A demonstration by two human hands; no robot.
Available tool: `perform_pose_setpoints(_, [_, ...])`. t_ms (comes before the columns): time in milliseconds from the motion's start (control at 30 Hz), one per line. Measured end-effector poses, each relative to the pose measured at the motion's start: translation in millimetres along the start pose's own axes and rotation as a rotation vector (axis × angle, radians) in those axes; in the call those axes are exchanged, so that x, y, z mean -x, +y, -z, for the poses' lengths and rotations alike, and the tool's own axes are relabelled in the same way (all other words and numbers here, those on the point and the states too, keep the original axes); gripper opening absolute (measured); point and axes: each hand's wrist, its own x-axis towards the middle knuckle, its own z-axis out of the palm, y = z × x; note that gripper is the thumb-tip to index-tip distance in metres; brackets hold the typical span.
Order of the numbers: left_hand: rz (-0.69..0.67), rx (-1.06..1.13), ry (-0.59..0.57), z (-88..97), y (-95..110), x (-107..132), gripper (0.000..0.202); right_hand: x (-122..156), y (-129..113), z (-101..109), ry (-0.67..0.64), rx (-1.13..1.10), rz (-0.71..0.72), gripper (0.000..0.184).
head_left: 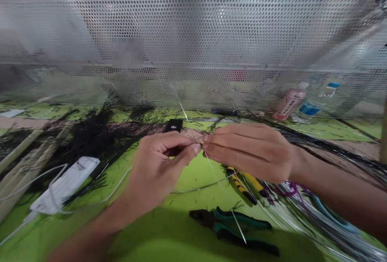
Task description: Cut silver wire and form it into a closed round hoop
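Observation:
My left hand [160, 161] and my right hand [250, 153] meet fingertip to fingertip above the green table [169, 233]. Both pinch a thin silvery wire [211, 165] that runs from the back, through the fingers, and down toward the front. The left thumb and forefinger are pressed together on it. My right hand's fingers lie close together, closing on the same spot. Under the hands lie green-handled pliers [236, 225] and a yellow-and-black handled tool [242, 183].
A perforated metal screen [193, 48] walls off the back. Black wire strands [93, 133] pile up at the left, with a small black box [173, 125] near them. A white power strip [65, 185] lies front left. Grey wire bundles [326, 217] lie right; bottles [290, 102] stand behind.

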Motion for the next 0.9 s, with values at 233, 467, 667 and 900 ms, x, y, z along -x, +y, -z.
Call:
perform_pose_setpoints(233, [-0.131, -0.097, -0.007, -6.2, -1.5, 3.6, 0.014, -23.4, 11.2, 5.3, -0.319, -0.896, -1.007, 0.014])
perform_pose_setpoints(467, [-0.032, -0.061, 0.006, -0.5, 1.8, 1.2, 0.012, -17.3, 11.6, 6.1, -0.157, -0.465, -0.736, 0.011])
perform_pose_setpoints(667, [-0.030, -0.080, -0.014, 3.5, 0.4, -0.6, 0.019, -2.5, 1.2, 1.3, -0.046, 0.028, -0.146, 0.022])
perform_pose_setpoints(900, [-0.166, -0.201, -0.009, -2.1, -1.4, 1.5, 0.012, -18.1, 11.9, 10.3, -0.514, -0.619, -0.721, 0.023])
